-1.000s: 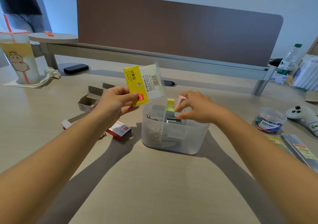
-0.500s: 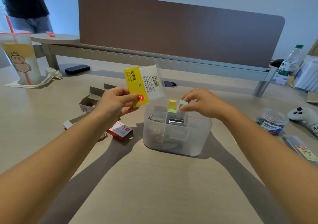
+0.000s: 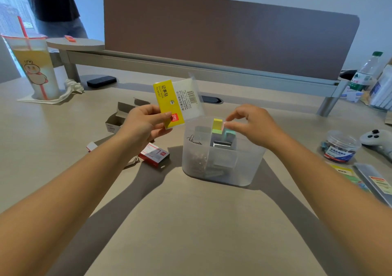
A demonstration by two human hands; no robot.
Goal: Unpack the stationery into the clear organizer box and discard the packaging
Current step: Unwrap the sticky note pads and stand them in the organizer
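The clear organizer box [image 3: 244, 169] stands mid-table with paper clips and staples in its compartments. A yellow-green sticky-note pad [image 3: 217, 124] and a teal pad [image 3: 229, 134] stand upright inside it. My right hand [image 3: 253, 127] hovers over the box's top, thumb and fingertips pinching a thin pink pad [image 3: 223, 125] beside the yellow one. My left hand [image 3: 146, 125] grips the yellow-and-clear sticky-note packaging [image 3: 176, 103], held upright just left of the box.
A red staple box [image 3: 154, 154] and an open cardboard box [image 3: 118, 118] lie left of the organizer. A drink cup [image 3: 36, 69] and phone [image 3: 101, 82] sit far left; a clip jar [image 3: 339, 148], controller [image 3: 377, 142] and flat packets [image 3: 360, 178] sit right. A person [image 3: 55, 6] stands behind.
My right hand has lowered the coloured pads into the box and risen slightly, now at the pink pad's top. The left hand still holds the packaging in the same place.
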